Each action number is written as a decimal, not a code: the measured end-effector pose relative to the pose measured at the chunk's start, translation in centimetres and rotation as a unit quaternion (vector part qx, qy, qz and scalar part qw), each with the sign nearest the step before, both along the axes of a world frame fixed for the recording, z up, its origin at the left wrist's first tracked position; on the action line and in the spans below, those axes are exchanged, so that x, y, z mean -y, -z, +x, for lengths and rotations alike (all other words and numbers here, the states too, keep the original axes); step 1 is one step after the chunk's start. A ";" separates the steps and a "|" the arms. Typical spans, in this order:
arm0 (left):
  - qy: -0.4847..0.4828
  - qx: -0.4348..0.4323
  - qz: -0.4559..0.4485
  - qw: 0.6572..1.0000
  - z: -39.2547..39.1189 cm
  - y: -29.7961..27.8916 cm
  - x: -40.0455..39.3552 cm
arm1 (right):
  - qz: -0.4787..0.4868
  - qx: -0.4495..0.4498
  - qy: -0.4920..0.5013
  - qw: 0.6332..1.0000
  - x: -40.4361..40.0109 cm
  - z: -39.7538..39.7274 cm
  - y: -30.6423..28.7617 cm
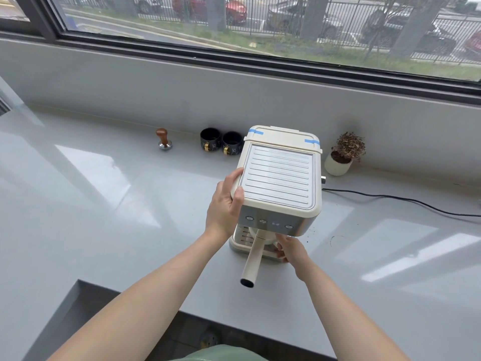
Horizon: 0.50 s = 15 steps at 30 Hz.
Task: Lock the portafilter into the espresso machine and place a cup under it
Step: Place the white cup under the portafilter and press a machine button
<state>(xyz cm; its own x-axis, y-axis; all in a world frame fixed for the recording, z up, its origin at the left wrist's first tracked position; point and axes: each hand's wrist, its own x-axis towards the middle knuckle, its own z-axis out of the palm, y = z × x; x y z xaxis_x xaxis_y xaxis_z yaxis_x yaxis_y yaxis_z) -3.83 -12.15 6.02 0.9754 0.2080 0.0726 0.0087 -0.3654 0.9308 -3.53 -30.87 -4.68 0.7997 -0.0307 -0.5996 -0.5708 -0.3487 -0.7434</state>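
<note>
Two bare hands work at a cream-coloured espresso machine [279,178] on a pale grey counter [104,204] under a wide window [260,22]. The left hand [226,204] grips the machine's top left corner, thumb on the upper edge and fingers wrapped around the side, steadying the body. The right hand [289,248] reaches in beneath the silver control panel, just right of the portafilter [253,254]; its fingers curl around something pale under the brew head, but what they grasp is hidden by the machine's overhang, so I cannot tell.

The portafilter sits under the front of the machine, its head tucked up out of sight below the panel, and its long cream handle points out towards the person and slightly left, hanging over the counter's front. The right hand is beside the handle, not on it.

Farther back, against the wall to the left of the machine, two black cups [221,142] with gold handles stand side by side, touching. Left of them, well apart, a tamper [164,139] with a brown wooden knob stands upright. To the machine's right, a small white pot holding a dried brownish plant [343,155] sits by the wall, and a black power cord [403,201] trails away across the counter to the right.
</note>
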 end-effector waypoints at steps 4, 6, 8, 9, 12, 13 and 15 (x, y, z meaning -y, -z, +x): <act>0.002 0.000 0.000 1.000 0.0 -0.1 0.0 | -0.066 0.054 0.011 0.996 -0.2 0.1 -0.3; 0.003 0.000 0.001 1.000 -0.1 -0.1 0.0 | -0.072 0.053 0.007 0.996 -0.2 0.0 -0.4; 0.005 -0.002 0.001 1.000 -0.1 -0.1 0.0 | -0.075 0.057 0.001 0.996 -0.1 -0.2 -0.3; 0.007 -0.004 0.002 1.000 -0.1 -0.1 0.0 | -0.077 0.060 -0.005 0.995 0.0 -0.3 -0.2; 0.008 -0.005 0.001 1.000 -0.1 -0.2 0.0 | -0.085 0.077 -0.009 0.993 0.4 -0.9 -1.4; 0.008 -0.005 0.001 1.000 -0.1 -0.2 -0.1 | -0.088 0.085 0.003 0.992 0.7 -1.0 -1.9; 0.007 -0.004 -0.001 1.000 -0.2 -0.2 -0.2 | -0.092 0.109 0.059 0.988 1.7 -0.9 -2.3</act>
<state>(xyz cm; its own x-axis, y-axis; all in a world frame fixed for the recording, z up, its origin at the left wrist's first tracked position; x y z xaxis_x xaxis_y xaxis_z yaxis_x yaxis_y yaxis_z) -3.98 -11.99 6.21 0.9789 0.1939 0.0647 0.0105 -0.3640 0.9313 -4.41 -32.60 -2.33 0.8931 -0.2243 -0.3900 -0.4498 -0.4294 -0.7831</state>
